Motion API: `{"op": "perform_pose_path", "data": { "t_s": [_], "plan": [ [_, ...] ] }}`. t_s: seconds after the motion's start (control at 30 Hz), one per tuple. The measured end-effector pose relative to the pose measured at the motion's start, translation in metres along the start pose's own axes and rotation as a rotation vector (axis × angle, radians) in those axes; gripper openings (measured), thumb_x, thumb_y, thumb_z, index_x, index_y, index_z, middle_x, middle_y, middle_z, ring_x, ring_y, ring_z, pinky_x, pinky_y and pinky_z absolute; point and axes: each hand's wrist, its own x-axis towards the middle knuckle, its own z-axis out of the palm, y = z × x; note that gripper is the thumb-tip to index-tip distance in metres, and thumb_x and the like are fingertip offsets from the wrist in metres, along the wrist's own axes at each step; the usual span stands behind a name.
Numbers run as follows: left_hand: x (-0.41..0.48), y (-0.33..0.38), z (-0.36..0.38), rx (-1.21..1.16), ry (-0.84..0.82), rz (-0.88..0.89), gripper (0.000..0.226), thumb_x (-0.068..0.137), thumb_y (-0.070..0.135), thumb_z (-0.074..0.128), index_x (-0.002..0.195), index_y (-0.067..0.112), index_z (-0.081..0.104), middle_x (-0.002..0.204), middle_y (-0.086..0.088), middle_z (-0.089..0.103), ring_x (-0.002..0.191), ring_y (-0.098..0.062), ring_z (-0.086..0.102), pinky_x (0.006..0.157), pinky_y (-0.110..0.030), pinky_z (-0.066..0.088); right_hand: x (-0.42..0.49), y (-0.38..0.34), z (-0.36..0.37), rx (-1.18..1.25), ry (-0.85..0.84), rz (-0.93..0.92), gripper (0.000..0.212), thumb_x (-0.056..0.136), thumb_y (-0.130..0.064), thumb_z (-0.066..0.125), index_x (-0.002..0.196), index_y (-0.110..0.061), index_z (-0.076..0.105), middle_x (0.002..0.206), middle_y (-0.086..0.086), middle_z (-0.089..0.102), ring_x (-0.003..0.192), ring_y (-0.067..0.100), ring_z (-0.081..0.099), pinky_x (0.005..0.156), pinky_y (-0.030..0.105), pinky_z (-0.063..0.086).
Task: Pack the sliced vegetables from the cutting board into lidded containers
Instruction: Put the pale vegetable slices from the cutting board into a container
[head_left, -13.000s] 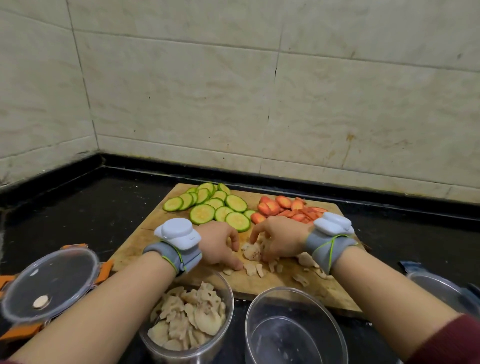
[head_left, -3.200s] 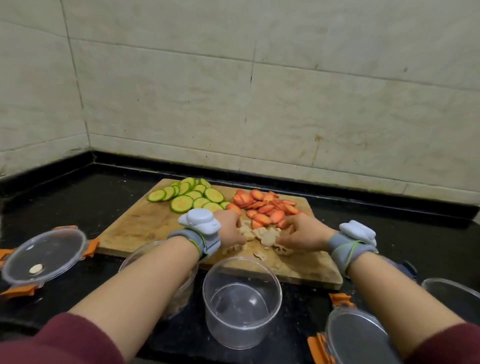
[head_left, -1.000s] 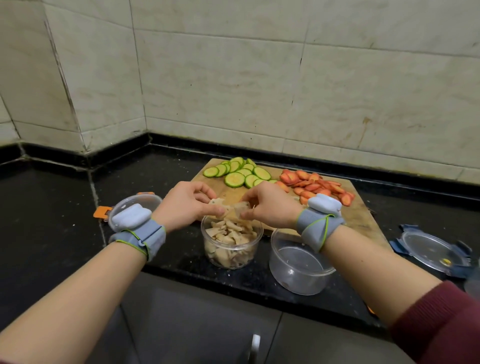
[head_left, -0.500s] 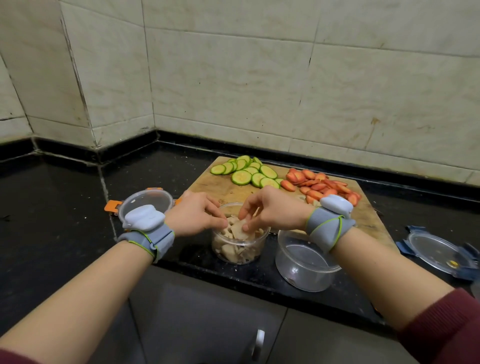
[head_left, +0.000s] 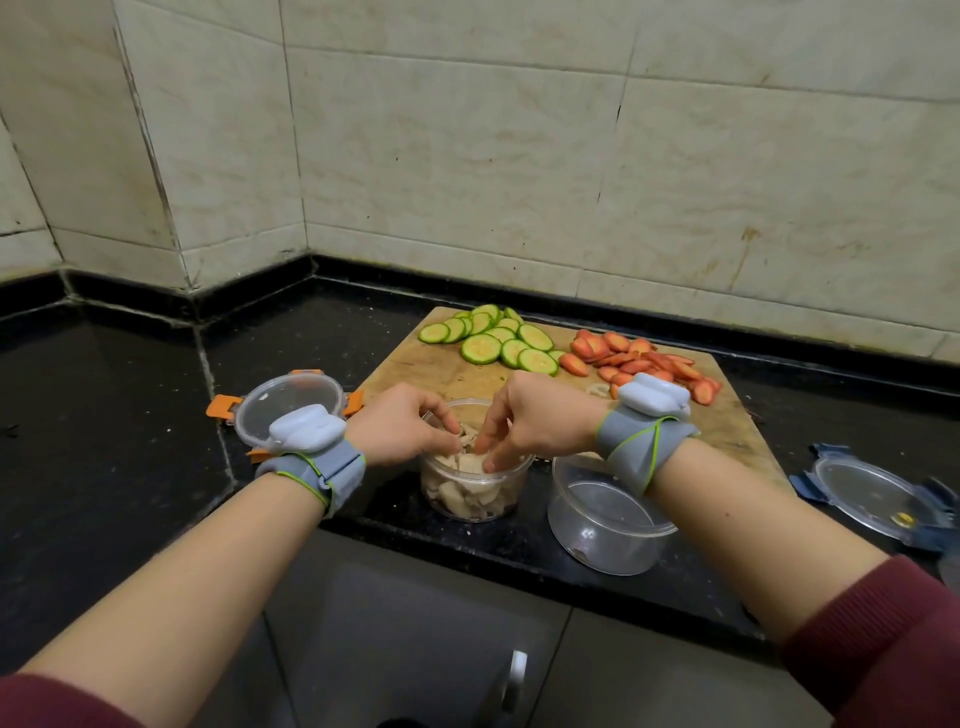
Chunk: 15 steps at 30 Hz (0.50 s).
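both hands have dropped to the container (head_left: 470, 491) at lower centre. the right hand (head_left: 530, 421) presses loose, open fingers onto its pale slices (head_left: 467, 462). the left hand (head_left: 402, 426) curls at the rim; i cannot tell if it grips anything. likely this batch is in, while the cucumber slices (head_left: 498, 343) and carrot slices (head_left: 641, 364) wait on the cutting board (head_left: 415, 376).

The tabletop (head_left: 130, 415) is glossy black stone with fine speckles, and the cutting board (head_left: 727, 431) is worn, matt, scuffed wood. The filled container (head_left: 472, 499) and the empty container (head_left: 602, 519) are clear, smooth and shiny. The wristbands (head_left: 332, 467) are grey woven cloth carrying smooth white plastic pods, and the sleeve (head_left: 893, 649) is maroon knit.
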Motion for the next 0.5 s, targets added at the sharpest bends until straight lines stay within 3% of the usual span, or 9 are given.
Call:
{"op": "perform_pose_path", "data": {
  "t_s": [0.1, 0.2, 0.27, 0.33, 0.43, 0.5],
  "plan": [
    [0.004, 0.005, 0.003, 0.016, 0.038, 0.020, 0.009, 0.078, 0.026, 0.074, 0.084, 0.020, 0.072, 0.077, 0.003, 0.069, 0.074, -0.011, 0.061, 0.072, -0.025, 0.048, -0.002, 0.013, -0.008, 0.192, 0.032, 0.041, 0.022, 0.071, -0.015, 0.082, 0.092, -0.014, 0.077, 0.067, -0.010, 0.066, 0.055, -0.004, 0.054, 0.058, 0.008, 0.041],
    [0.011, 0.012, 0.008, 0.024, 0.164, 0.032, 0.010, 0.083, 0.023, 0.068, 0.086, 0.015, 0.071, 0.077, -0.001, 0.067, 0.067, -0.009, 0.054, 0.062, -0.017, 0.043, -0.004, 0.029, -0.020, 0.310, 0.119, 0.078, 0.024, 0.072, -0.012, 0.081, 0.095, -0.014, 0.076, 0.073, -0.005, 0.067, 0.064, 0.001, 0.055, 0.060, 0.012, 0.043],
    [0.019, 0.021, 0.013, 0.078, 0.272, 0.051, 0.011, 0.084, 0.022, 0.065, 0.087, 0.015, 0.071, 0.085, -0.004, 0.068, 0.076, -0.014, 0.058, 0.059, -0.018, 0.041, -0.009, 0.045, -0.032, 0.338, 0.192, 0.118, 0.021, 0.072, -0.012, 0.080, 0.093, -0.014, 0.076, 0.078, 0.002, 0.068, 0.069, 0.007, 0.056, 0.056, 0.016, 0.045],
    [0.028, 0.030, 0.019, 0.172, 0.337, 0.091, 0.011, 0.083, 0.022, 0.062, 0.086, 0.015, 0.071, 0.090, -0.004, 0.065, 0.091, -0.023, 0.059, 0.068, -0.027, 0.041, -0.014, 0.068, -0.045, 0.334, 0.259, 0.185, 0.019, 0.072, -0.012, 0.080, 0.091, -0.012, 0.076, 0.076, 0.005, 0.068, 0.066, 0.009, 0.055, 0.053, 0.019, 0.045],
    [0.050, 0.054, 0.033, 0.200, 0.328, 0.162, 0.012, 0.083, 0.023, 0.061, 0.087, 0.017, 0.071, 0.102, -0.006, 0.067, 0.100, -0.025, 0.059, 0.079, -0.032, 0.046, -0.032, 0.111, -0.067, 0.319, 0.318, 0.345, 0.019, 0.072, -0.011, 0.080, 0.090, -0.006, 0.076, 0.076, 0.010, 0.068, 0.062, 0.012, 0.055, 0.053, 0.022, 0.045],
    [0.059, 0.068, 0.042, 0.225, 0.263, 0.167, 0.013, 0.081, 0.025, 0.063, 0.089, 0.020, 0.072, 0.103, -0.003, 0.068, 0.101, -0.023, 0.060, 0.081, -0.030, 0.047, -0.046, 0.132, -0.073, 0.228, 0.273, 0.457, 0.021, 0.075, -0.011, 0.078, 0.094, -0.004, 0.074, 0.074, 0.007, 0.066, 0.062, 0.013, 0.058, 0.049, 0.021, 0.044]
  ]
}}
